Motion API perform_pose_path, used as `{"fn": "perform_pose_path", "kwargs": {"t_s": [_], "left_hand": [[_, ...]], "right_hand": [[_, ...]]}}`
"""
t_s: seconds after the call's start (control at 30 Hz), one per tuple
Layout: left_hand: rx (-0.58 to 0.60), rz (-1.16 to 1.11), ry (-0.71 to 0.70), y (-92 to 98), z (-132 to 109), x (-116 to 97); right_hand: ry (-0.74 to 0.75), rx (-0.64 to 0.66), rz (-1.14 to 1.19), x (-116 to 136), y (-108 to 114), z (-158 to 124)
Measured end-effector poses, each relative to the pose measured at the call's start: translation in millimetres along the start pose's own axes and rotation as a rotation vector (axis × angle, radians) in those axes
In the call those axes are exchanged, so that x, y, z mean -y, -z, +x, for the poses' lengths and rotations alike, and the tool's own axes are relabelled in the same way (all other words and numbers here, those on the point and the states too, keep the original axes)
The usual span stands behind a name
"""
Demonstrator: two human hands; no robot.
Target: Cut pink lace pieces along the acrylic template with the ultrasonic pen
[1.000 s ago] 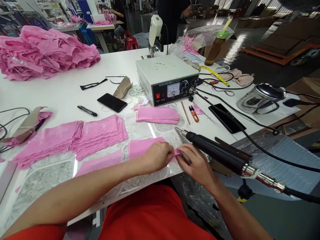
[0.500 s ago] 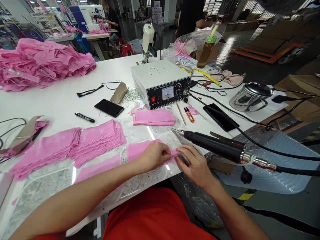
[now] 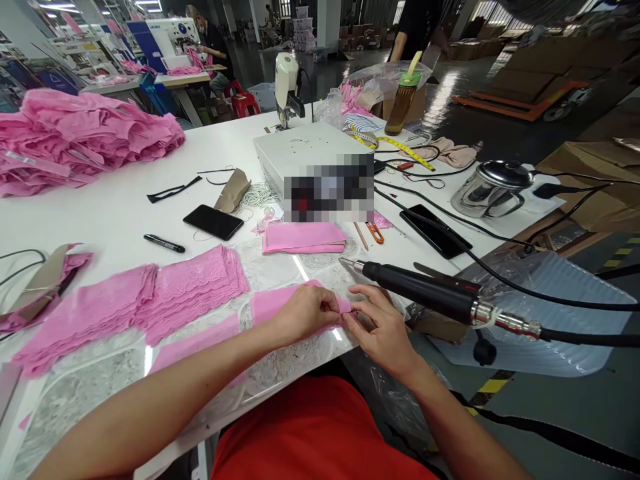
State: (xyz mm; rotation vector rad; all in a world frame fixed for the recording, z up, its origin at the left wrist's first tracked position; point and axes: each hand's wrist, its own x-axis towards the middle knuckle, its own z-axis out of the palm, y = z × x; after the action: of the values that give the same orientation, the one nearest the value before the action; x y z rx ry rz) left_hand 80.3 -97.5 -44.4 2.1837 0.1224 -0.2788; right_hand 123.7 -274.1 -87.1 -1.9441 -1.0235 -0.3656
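My left hand (image 3: 306, 312) is closed, thumb and forefinger pinched together on the right-hand end of a flat pink cloth (image 3: 267, 304). My right hand (image 3: 386, 335) has its fingers bent and partly spread, thumb and forefinger tips at that same end; I cannot tell whether they grip it or merely touch it. The cloth lies near the table's near edge, its left part flat and its right end between my fingertips.

Just beyond my right hand is a black handheld tool (image 3: 420, 287), metal tip pointing left, cable running off to the right. A second pink piece (image 3: 205, 340) lies to the left, partly covered by my left forearm. Directly beyond the cloth, apart from it, sits a folded pink stack (image 3: 304, 238). To the left are lace-edged pink layers (image 3: 197, 288), with a black marker (image 3: 164, 243) and a black phone (image 3: 213, 221) farther off.

On the far side of the folded stack stands a pale metal box (image 3: 310, 147), its front panel blurred out. To its right are another black phone (image 3: 425, 223) and a lidded pot (image 3: 493, 190). A large pink pile (image 3: 85, 137) occupies the far left.
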Motion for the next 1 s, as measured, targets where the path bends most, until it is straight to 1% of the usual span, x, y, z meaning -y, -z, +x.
{"fn": "perform_pose_path", "kwargs": {"t_s": [0.13, 0.37, 0.47, 0.77, 1.0], "left_hand": [[0.006, -0.035, 0.015, 0.2, -0.2, 0.8], [0.045, -0.107, 0.027, 5.6, 0.4, 1.2], [0.064, -0.129, 0.028, 7.8, 1.2, 2.6], [0.097, -0.148, 0.004, 7.5, 3.1, 6.0], [0.079, -0.152, -0.029, 4.1, 2.1, 5.4]], "right_hand": [[-0.009, -0.005, 0.049, 0.9, -1.9, 1.1], [-0.111, 0.063, 0.081, 0.1, 0.6, 0.4], [-0.131, 0.075, 0.089, -1.2, 0.7, -0.5], [-0.077, 0.045, 0.055, -2.8, 0.4, 0.7], [-0.039, 0.033, 0.027, -3.4, -0.3, 1.0]]}}
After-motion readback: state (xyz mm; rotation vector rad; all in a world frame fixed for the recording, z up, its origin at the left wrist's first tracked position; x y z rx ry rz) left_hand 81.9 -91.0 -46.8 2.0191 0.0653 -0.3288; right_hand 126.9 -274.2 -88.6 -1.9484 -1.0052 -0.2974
